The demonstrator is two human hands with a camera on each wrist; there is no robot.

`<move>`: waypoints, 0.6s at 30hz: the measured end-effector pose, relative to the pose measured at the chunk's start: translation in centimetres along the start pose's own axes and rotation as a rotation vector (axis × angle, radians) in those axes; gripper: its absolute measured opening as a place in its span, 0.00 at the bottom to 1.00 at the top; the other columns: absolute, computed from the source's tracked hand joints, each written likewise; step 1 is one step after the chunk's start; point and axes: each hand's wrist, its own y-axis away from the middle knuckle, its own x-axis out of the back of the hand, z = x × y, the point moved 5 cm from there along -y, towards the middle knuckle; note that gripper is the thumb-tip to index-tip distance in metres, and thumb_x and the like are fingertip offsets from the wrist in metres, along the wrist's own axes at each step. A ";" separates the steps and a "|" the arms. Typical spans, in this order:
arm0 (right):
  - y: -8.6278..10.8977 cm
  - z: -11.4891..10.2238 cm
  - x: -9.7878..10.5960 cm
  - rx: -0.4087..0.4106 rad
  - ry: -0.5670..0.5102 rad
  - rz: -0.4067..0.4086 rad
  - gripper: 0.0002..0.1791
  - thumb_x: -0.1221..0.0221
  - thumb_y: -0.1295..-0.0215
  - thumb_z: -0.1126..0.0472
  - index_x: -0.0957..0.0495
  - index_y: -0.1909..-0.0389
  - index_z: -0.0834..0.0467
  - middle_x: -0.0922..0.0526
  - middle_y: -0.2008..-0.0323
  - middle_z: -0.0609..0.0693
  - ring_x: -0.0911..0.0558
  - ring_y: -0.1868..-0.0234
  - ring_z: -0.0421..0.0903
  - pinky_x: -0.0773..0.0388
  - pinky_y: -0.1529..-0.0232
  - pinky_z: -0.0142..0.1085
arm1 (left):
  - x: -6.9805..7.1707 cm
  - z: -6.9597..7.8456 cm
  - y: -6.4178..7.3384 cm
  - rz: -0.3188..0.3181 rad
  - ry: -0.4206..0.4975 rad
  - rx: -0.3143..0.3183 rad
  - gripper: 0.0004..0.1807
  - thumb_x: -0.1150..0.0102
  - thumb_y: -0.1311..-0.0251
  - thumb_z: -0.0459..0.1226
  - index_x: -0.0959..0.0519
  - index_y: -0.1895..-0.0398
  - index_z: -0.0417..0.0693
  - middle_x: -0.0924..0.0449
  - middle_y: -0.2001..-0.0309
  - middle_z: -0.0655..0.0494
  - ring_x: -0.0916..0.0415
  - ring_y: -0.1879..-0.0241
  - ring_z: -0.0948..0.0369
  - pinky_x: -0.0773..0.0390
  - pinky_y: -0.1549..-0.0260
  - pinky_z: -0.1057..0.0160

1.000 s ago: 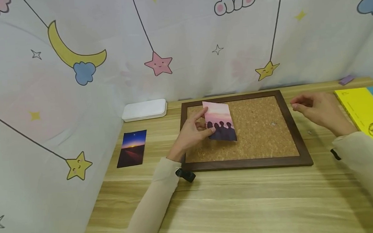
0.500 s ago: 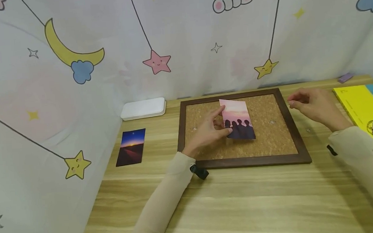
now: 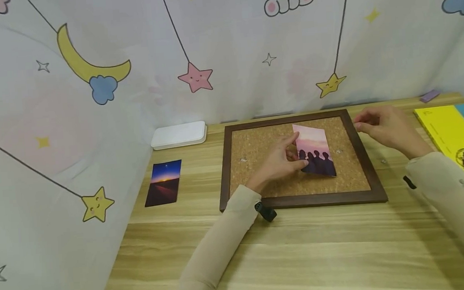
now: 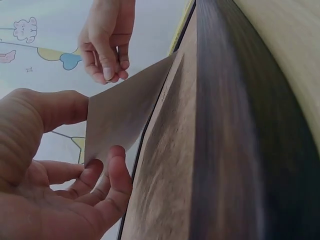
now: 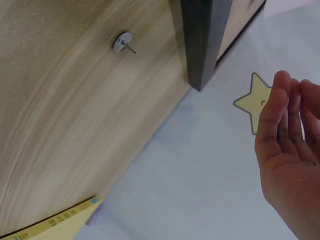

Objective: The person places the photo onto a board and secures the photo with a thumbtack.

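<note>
My left hand [image 3: 275, 162] pinches a photo card [image 3: 315, 150] by its left edge. The card shows a pink sky over dark silhouettes and is tilted over the framed cork board [image 3: 351, 172]. Its plain back [image 4: 125, 110] faces the left wrist camera, the far edge dipping toward the cork. Just off the board's right side is my right hand [image 3: 390, 129], thumb and fingertips brought together around something tiny; I cannot tell what it is. One thumbtack [image 3: 339, 152] is on the cork at right, another thumbtack [image 3: 243, 159] at left. On the table lies a thumbtack [image 5: 122, 42], point up.
Left of the board, a sunset photo [image 3: 163, 183] lies flat, with a white case [image 3: 179, 135] behind it. On the right are a yellow book [image 3: 449, 134] and a small purple block [image 3: 429, 96]. A patterned curtain [image 3: 232, 37] closes off the table's back and left side.
My left hand has carried the photo card rightward across the board, uncovering the left thumbtack. My right hand has shifted slightly left, toward the frame.
</note>
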 end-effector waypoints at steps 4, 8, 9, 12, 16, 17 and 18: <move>-0.2 -0.2 -0.1 0.007 -0.010 -0.017 0.13 0.35 0.23 0.53 0.13 0.50 0.59 0.09 0.53 0.63 0.17 0.60 0.41 0.26 0.58 0.40 | -0.7 0.1 -0.8 -0.002 -0.047 0.013 0.50 0.29 0.32 0.39 0.47 0.12 0.51 0.51 0.12 0.42 0.15 0.55 0.61 0.21 0.57 0.71; -0.4 -0.4 -0.3 0.002 -0.017 -0.019 0.13 0.35 0.23 0.54 0.12 0.50 0.59 0.09 0.53 0.62 0.17 0.60 0.41 0.26 0.58 0.40 | -1.3 0.1 -1.4 0.010 -0.116 0.014 0.51 0.28 0.33 0.40 0.46 0.12 0.49 0.46 0.14 0.42 0.19 0.61 0.66 0.25 0.59 0.74; -0.4 -0.4 -0.4 0.000 -0.020 -0.019 0.13 0.35 0.23 0.54 0.12 0.50 0.58 0.09 0.54 0.62 0.17 0.61 0.41 0.26 0.58 0.39 | -1.5 0.1 -1.5 0.013 -0.140 0.014 0.51 0.28 0.33 0.41 0.46 0.12 0.48 0.43 0.16 0.42 0.20 0.62 0.67 0.25 0.61 0.74; -0.5 -0.4 -0.6 0.000 -0.029 -0.019 0.12 0.35 0.24 0.55 0.12 0.50 0.58 0.09 0.54 0.61 0.19 0.62 0.39 0.26 0.60 0.37 | -1.9 0.1 -1.9 0.009 -0.189 0.010 0.52 0.28 0.34 0.40 0.47 0.12 0.45 0.34 0.23 0.42 0.23 0.63 0.64 0.26 0.63 0.72; -0.6 -0.5 -1.2 -0.011 -0.057 -0.042 0.13 0.35 0.23 0.54 0.12 0.48 0.59 0.09 0.52 0.61 0.19 0.60 0.37 0.26 0.58 0.35 | -2.3 0.0 -2.1 -0.001 -0.302 0.019 0.51 0.29 0.33 0.43 0.46 0.13 0.44 0.31 0.26 0.43 0.20 0.46 0.54 0.20 0.48 0.64; -0.6 -0.5 -1.3 -0.017 -0.067 -0.049 0.14 0.36 0.23 0.54 0.12 0.47 0.59 0.09 0.51 0.62 0.19 0.60 0.36 0.25 0.57 0.35 | -2.5 0.0 -2.3 -0.004 -0.338 0.026 0.51 0.30 0.33 0.44 0.46 0.13 0.45 0.31 0.25 0.44 0.21 0.39 0.53 0.20 0.41 0.61; -0.6 -0.5 -1.4 -0.028 -0.072 -0.056 0.15 0.36 0.22 0.53 0.13 0.46 0.59 0.10 0.49 0.62 0.19 0.59 0.35 0.25 0.56 0.36 | -2.6 0.1 -2.4 -0.008 -0.368 0.033 0.50 0.30 0.33 0.46 0.45 0.13 0.45 0.32 0.23 0.44 0.24 0.32 0.51 0.22 0.34 0.58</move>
